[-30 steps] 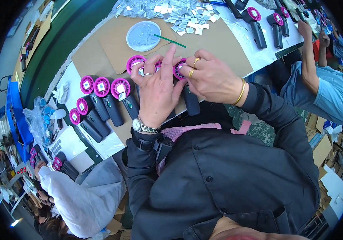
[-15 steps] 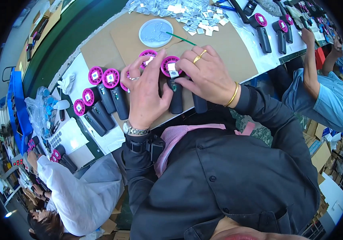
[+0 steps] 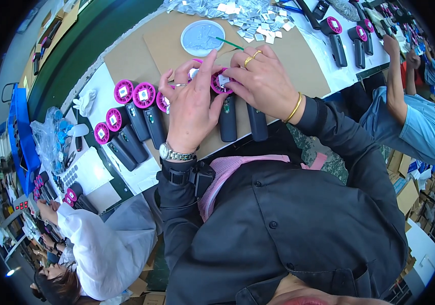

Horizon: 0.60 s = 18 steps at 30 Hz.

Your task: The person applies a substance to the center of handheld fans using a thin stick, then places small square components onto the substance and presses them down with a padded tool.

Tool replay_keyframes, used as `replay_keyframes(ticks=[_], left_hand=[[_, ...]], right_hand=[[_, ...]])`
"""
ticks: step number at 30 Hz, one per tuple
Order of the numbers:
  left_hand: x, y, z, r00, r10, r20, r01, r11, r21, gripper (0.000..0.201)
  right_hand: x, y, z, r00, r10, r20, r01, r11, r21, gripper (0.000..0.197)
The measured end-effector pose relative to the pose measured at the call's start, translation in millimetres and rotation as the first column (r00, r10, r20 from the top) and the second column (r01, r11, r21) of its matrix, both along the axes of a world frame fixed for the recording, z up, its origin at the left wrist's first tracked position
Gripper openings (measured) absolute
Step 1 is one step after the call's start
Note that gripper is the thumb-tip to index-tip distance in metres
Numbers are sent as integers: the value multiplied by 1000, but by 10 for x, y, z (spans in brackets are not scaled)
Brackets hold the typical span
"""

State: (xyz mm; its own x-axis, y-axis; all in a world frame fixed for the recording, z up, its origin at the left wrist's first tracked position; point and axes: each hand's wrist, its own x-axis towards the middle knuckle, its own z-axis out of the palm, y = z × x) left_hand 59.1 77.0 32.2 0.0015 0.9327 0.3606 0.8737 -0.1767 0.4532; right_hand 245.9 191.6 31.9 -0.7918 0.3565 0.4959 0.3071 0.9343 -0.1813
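Observation:
A handheld device with a pink round grille head point(image 3: 218, 87) and a dark handle point(image 3: 228, 122) lies in front of me. At its head my right hand point(image 3: 265, 86) pinches a small silvery square plate point(image 3: 223, 80), fingertips against the grille. My left hand point(image 3: 192, 109) rests along the device's left side, fingers spread, thumb by the handle; it partly hides neighbouring pink heads. Several similar devices lie to the left, each pink head point(image 3: 143, 95) bearing a pale square. Another dark handle point(image 3: 257, 123) lies under my right hand.
Beyond my hands, a white round dish point(image 3: 202, 38) of greyish paste holds a green stick point(image 3: 230, 44) on cardboard point(image 3: 161, 43). Loose silvery squares point(image 3: 253, 23) are heaped behind it. More devices point(image 3: 336, 43) lie at the right. A co-worker in white point(image 3: 110, 244) sits at the left.
My right fingers have come closer onto the pink head with the square plate, covering more of it. The view has shifted slightly. The co-worker at the left has moved an arm.

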Motion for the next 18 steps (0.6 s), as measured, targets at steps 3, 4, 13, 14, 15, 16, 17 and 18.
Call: replay_keyframes(ticks=[3,4,13,14,15,16,17,18], left_hand=[[2,-2,-7,1000,6,4,-6,1000,0,95],[-2,-1,-11,1000,3,3,-3,1000,-6,95],[-17,-5,-43,1000,11,-24,-11,999,32,96],[-24,-10,-32,999,11,-32,-10,1000,16,94],[-33,-18,-15,999,11,-40,-11,1000,1,93],[-61,-50,12,999,15,-43,-14,1000,6,93],[-108,-109,64,999,38,-22,-38,999,19,91],[-152,-157,106,998,56,2,-56,998,31,89]], right_hand=[[-22,1,29,1000,-16,0,16,999,-47,16],[-43,1,74,998,-8,61,9,1000,-5,16],[-96,-69,81,948,196,250,-233,964,128,16],[-94,-67,93,939,224,260,-260,959,112,15],[-86,-51,114,939,226,260,-263,958,118,15],[-73,-25,141,953,177,245,-205,974,95,16],[-71,0,182,965,127,230,-147,987,70,16],[-65,18,215,973,72,218,-83,996,45,17]])
